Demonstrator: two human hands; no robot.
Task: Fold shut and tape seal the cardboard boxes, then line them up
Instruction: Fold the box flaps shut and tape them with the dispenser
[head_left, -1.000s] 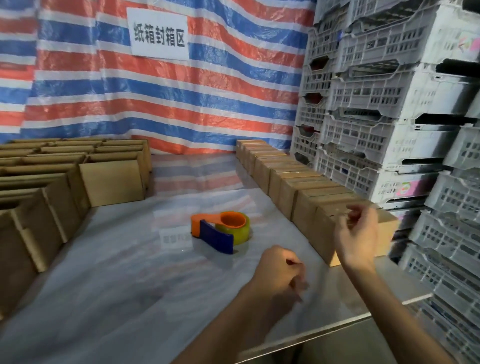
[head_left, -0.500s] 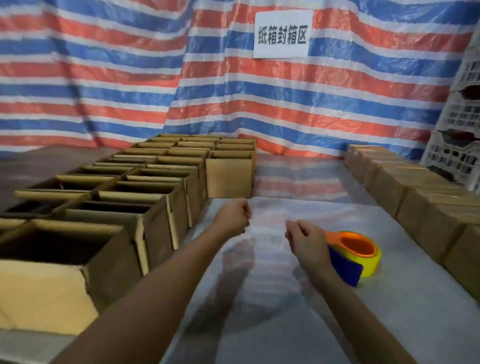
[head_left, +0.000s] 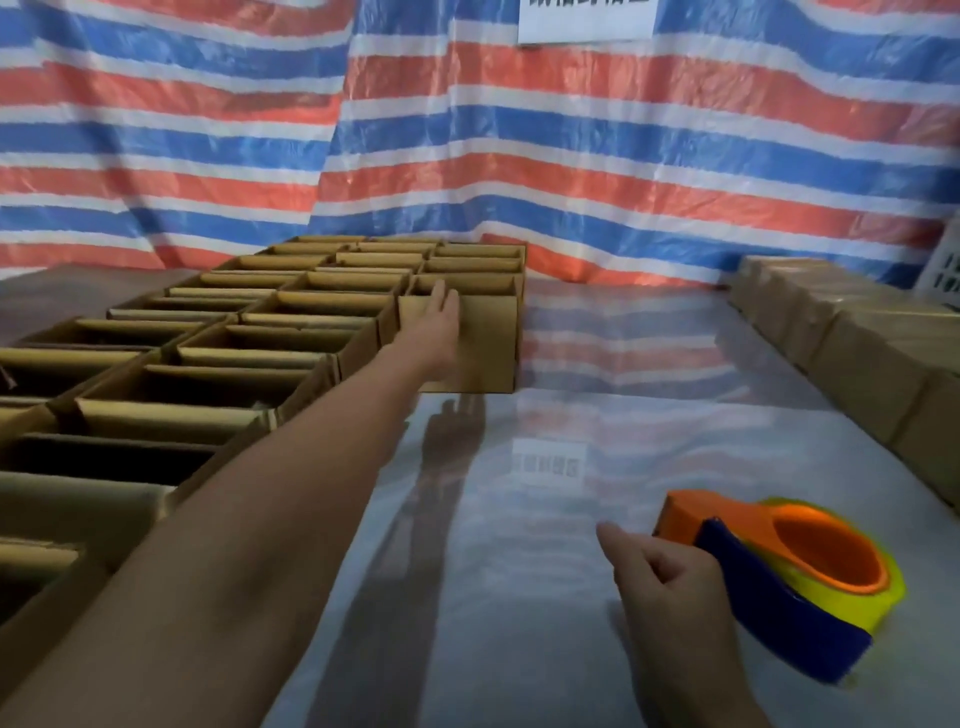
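Fingers: left hand (head_left: 434, 332) straight, at open box (head_left: 483, 358) | right hand (head_left: 670, 577) loosely curled, beside tape dispenser (head_left: 826, 566)

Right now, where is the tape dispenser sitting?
In the head view, the tape dispenser lies on the table at lower right, just right of the right hand; the row of closed boxes runs behind it along the table's right edge.

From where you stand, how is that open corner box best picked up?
Probably by the top rim of its front wall, from the near right side. The open box has neighbours against its left and back, but its front and right faces stand free, and the open top bares the rim. The left hand is at that rim.
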